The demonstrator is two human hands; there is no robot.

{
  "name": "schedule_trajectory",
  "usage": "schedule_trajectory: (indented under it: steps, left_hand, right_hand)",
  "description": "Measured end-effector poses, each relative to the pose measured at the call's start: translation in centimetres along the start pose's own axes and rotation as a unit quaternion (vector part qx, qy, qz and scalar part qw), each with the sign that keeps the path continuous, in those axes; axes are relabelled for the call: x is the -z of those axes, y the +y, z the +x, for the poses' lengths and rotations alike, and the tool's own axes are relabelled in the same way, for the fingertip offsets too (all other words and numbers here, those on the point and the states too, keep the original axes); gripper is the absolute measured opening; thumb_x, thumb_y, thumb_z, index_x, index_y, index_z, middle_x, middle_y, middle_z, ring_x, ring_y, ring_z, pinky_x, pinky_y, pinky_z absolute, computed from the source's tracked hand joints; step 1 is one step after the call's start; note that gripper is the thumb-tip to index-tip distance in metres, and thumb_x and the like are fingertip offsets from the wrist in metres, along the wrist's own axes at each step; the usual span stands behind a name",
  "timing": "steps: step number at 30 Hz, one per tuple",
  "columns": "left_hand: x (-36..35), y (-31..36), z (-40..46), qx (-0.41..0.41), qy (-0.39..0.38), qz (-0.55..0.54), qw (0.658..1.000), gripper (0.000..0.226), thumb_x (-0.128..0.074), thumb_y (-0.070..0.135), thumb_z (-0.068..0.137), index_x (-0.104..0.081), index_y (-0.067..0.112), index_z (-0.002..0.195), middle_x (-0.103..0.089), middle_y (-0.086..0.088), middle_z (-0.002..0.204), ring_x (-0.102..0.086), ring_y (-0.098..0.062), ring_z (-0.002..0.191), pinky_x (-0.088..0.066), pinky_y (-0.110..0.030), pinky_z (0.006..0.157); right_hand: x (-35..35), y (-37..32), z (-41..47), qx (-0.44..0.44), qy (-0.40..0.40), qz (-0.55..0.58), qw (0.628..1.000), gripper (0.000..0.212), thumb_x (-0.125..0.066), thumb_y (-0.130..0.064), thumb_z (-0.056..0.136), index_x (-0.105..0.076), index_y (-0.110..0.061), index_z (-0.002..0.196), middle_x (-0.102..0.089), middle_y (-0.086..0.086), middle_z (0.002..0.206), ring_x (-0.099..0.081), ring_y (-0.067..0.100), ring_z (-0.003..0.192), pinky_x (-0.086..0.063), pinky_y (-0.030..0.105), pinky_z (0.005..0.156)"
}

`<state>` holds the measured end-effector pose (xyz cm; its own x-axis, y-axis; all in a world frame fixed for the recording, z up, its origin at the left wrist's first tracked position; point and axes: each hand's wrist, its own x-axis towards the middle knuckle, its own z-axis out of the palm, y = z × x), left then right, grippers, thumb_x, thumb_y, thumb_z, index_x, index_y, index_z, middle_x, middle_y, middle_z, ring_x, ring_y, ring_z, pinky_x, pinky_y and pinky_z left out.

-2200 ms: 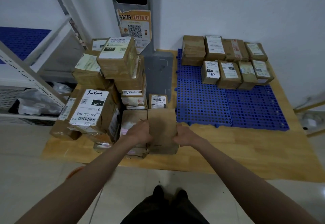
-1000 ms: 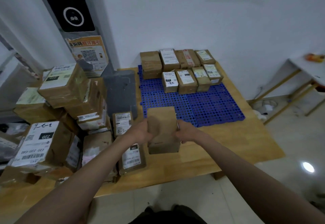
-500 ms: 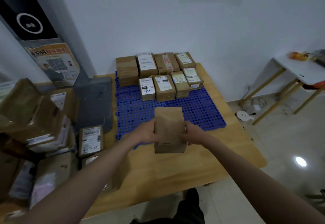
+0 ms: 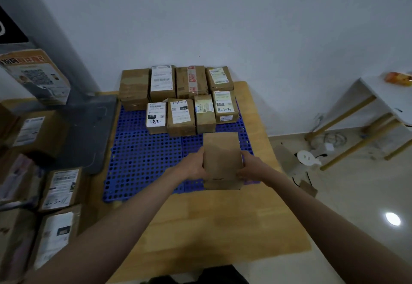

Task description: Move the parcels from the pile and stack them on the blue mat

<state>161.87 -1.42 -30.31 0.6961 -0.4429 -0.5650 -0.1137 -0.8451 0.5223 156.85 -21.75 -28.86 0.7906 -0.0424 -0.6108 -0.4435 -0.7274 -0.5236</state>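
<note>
the parcel [image 4: 221, 161] is held above the near right part of the mat [image 4: 142, 156], clasped on its sides by the left hand [image 4: 194, 165] and right hand [image 4: 250, 166], probably so it can be set down square. on the mat's far end eight parcels [image 4: 180, 116] are packed in two rows. the pile [image 4: 33, 172] is left on the table [image 4: 223, 221].

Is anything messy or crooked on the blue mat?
Nothing stands out. The parcels sit in two tidy rows at the back of the blue mat, and both hands, left and right, hold a plain brown parcel straight.
</note>
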Motion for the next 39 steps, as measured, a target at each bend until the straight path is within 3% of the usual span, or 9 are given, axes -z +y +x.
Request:
schedule_trajectory:
  steps: [3,5,15,27,32,39]
  left_hand:
    - [0.0,1.6,2.2,0.016,-0.009,0.007,1.0,0.114,-0.08,0.028,0.078,0.003,0.018,0.156,-0.054,-0.01,0.129,-0.057,-0.027,0.106,-0.052,-0.039,0.084]
    - [0.2,2.4,3.5,0.019,-0.012,0.009,1.0,0.114,-0.079,0.027,0.078,0.005,0.017,0.156,-0.053,-0.011,0.13,-0.057,-0.027,0.108,-0.052,-0.041,0.088]
    - [1.3,4.7,9.7,0.038,-0.007,0.001,0.999,0.117,-0.078,0.022,0.079,0.009,0.016,0.155,-0.05,-0.012,0.133,-0.055,-0.028,0.111,-0.052,-0.042,0.088]
    - [1.2,4.0,14.5,0.069,-0.009,0.006,0.998,0.116,-0.074,0.027,0.084,0.017,0.013,0.153,-0.029,-0.012,0.152,-0.047,-0.031,0.123,-0.05,-0.043,0.094]
    - [1.2,3.6,15.3,0.087,-0.002,0.019,0.996,0.11,-0.071,0.022,0.088,0.018,0.013,0.153,-0.017,-0.012,0.159,-0.039,-0.033,0.134,-0.044,-0.045,0.102]
    - [1.0,3.7,16.0,0.099,0.027,0.049,0.994,0.099,-0.062,0.013,0.093,0.017,0.012,0.153,-0.016,-0.012,0.159,-0.043,-0.034,0.13,-0.048,-0.043,0.095]
  right_hand:
    - [1.9,1.0,1.4,-0.003,-0.001,0.004,1.0,0.074,-0.066,-0.01,0.085,-0.024,-0.014,0.147,-0.054,0.019,0.123,-0.064,0.035,0.1,-0.058,0.046,0.082]
    - [3.0,1.4,2.3,-0.007,-0.007,0.0,1.0,0.075,-0.065,-0.008,0.085,-0.023,-0.013,0.147,-0.054,0.019,0.123,-0.065,0.036,0.099,-0.058,0.047,0.082]
    - [7.3,2.5,8.1,-0.022,-0.021,-0.004,1.0,0.079,-0.064,-0.005,0.084,-0.019,-0.011,0.149,-0.055,0.021,0.121,-0.063,0.036,0.102,-0.057,0.048,0.082]
    - [8.3,2.9,13.5,-0.015,-0.032,-0.025,0.999,0.081,-0.063,-0.003,0.084,-0.016,-0.011,0.15,-0.055,0.021,0.121,-0.063,0.036,0.101,-0.057,0.049,0.081]
    - [8.0,2.6,15.0,-0.02,-0.035,-0.032,0.999,0.082,-0.065,-0.003,0.084,-0.016,-0.008,0.15,-0.054,0.021,0.124,-0.061,0.036,0.106,-0.055,0.048,0.087]
    - [7.9,2.4,16.2,-0.011,-0.03,-0.038,0.999,0.077,-0.061,-0.004,0.085,-0.018,-0.006,0.149,-0.05,0.021,0.13,-0.055,0.036,0.114,-0.05,0.048,0.094]
